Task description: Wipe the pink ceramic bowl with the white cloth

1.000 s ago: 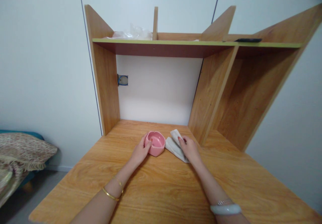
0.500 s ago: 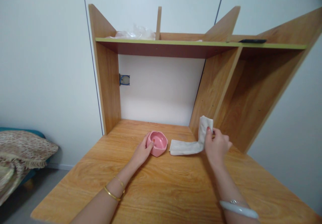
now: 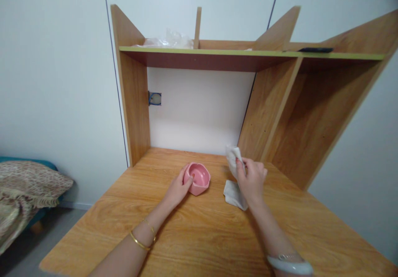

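Note:
A pink bowl [image 3: 201, 177] with an angular rim is tilted towards me at the desk's middle. My left hand [image 3: 179, 188] grips its left side, thumb over the rim and inside, the other fingers behind. To the right, my right hand [image 3: 252, 178] pinches one end of a white cloth [image 3: 234, 194] between thumb and fingers. That end is raised and slightly blurred; the lower part lies folded on the wooden desk [image 3: 192, 235]. Cloth and bowl are apart, with a small gap between them.
A wooden shelf unit [image 3: 205, 57] rises at the back of the desk. On it lie a clear plastic bag [image 3: 174, 40] and a flat black object [image 3: 315, 49]. An open wall socket box [image 3: 154, 98] shows at back left. A patterned blanket [image 3: 31, 181] covers furniture on the left.
My right hand has moved left with the cloth, whose raised end now leans towards the bowl and whose lower part is bunched closer. The bowl and left hand have shifted slightly right.

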`<state>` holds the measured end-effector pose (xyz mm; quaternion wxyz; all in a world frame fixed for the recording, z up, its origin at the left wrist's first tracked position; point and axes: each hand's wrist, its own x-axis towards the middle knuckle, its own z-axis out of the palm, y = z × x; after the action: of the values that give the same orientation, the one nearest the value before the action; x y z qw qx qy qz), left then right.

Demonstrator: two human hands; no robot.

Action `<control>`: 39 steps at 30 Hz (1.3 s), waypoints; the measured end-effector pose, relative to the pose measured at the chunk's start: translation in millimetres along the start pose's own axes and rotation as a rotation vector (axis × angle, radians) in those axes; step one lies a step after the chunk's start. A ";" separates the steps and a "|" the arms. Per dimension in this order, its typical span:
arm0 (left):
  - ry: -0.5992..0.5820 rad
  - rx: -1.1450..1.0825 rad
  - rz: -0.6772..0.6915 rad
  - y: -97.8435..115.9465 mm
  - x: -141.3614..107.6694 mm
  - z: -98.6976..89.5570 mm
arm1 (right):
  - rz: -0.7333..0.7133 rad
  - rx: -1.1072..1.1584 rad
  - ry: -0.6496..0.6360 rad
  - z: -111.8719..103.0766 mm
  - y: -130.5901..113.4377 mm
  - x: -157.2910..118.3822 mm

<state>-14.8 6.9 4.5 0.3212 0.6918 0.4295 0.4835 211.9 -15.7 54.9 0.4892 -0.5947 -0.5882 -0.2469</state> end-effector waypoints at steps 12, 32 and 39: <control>-0.013 0.001 0.064 -5.3 0.9 2.4 | -0.242 0.147 -0.489 22.6 -41.9 -31.6; -0.085 0.372 0.175 19.8 -13.2 5.9 | 0.244 -0.073 -0.679 42.3 -35.0 -43.2; -0.116 0.515 0.174 37.1 -16.3 4.5 | 0.355 -0.009 -0.700 45.2 -30.6 -39.8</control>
<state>-2.7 -23.8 28.4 0.1161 0.8115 0.4582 0.3436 163.0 0.2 11.2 0.2915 -0.7376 -0.6064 0.0566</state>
